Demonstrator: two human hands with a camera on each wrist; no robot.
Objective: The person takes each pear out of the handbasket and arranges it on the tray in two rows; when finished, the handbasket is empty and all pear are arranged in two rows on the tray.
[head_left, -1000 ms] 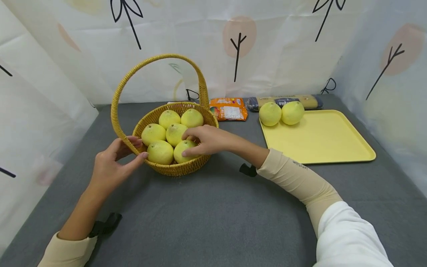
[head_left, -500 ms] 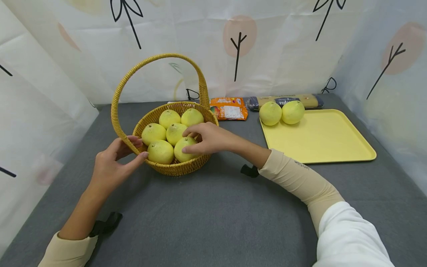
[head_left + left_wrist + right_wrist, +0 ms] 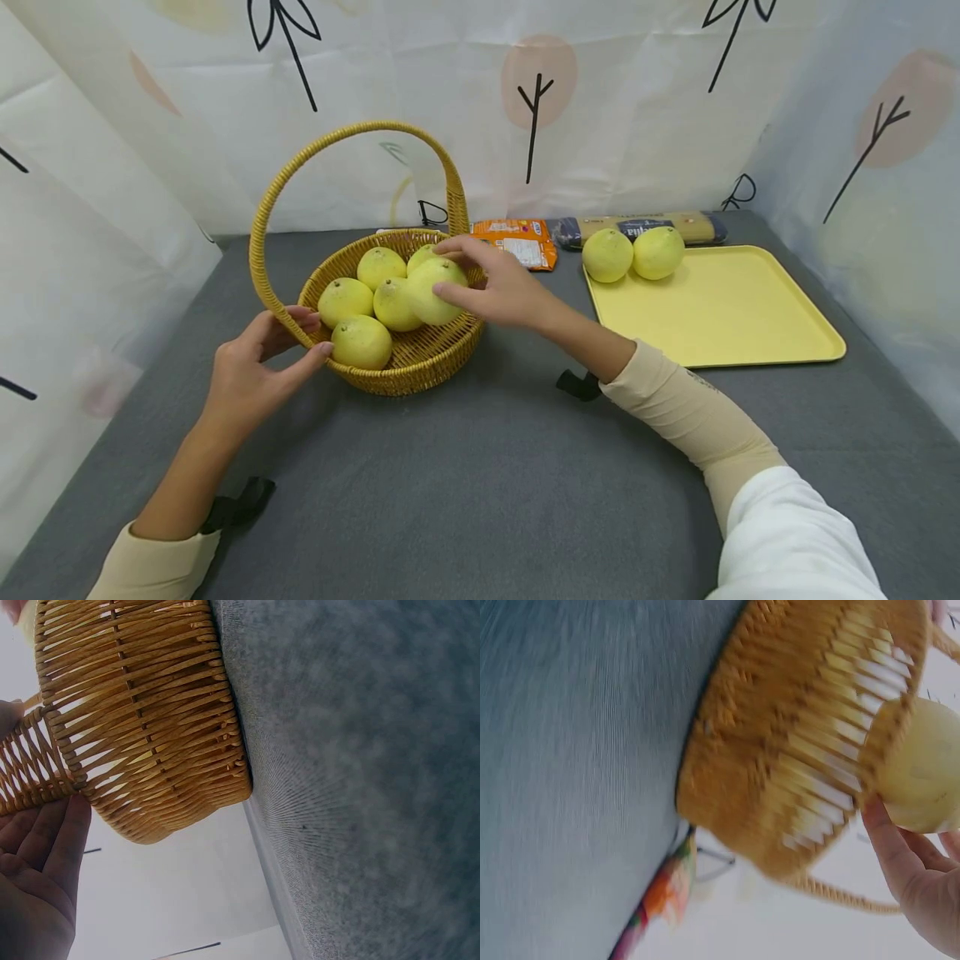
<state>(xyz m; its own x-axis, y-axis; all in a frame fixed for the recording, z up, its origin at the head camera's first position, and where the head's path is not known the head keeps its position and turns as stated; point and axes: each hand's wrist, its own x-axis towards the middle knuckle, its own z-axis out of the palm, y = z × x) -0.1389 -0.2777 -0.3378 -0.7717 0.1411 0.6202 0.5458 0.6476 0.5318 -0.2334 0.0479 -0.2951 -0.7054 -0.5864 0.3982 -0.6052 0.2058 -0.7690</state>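
A round wicker basket (image 3: 397,382) with a tall arched handle (image 3: 258,242) stands on the grey cloth, holding several pale yellow grapefruits (image 3: 362,342). My left hand (image 3: 251,367) grips the foot of the handle on the left side, thumb in front and fingers behind; the left wrist view shows those fingers (image 3: 64,840) against the woven strip. Over the basket's right part, my right hand (image 3: 498,287) holds one grapefruit (image 3: 431,302) between thumb and fingers. That grapefruit (image 3: 922,769) shows at rim height in the right wrist view. It partly hides another grapefruit behind it.
On the right lies a yellow tray (image 3: 735,317) with two grapefruits (image 3: 658,252) at its back left corner. Behind it is a long spaghetti pack (image 3: 693,227). An orange packet (image 3: 528,248) lies right behind the basket, and a patterned white curtain (image 3: 637,125) closes off the back.
My right hand has lifted the front right grapefruit up and back from its place, baring the woven basket floor there. The left hand has stayed on the handle.
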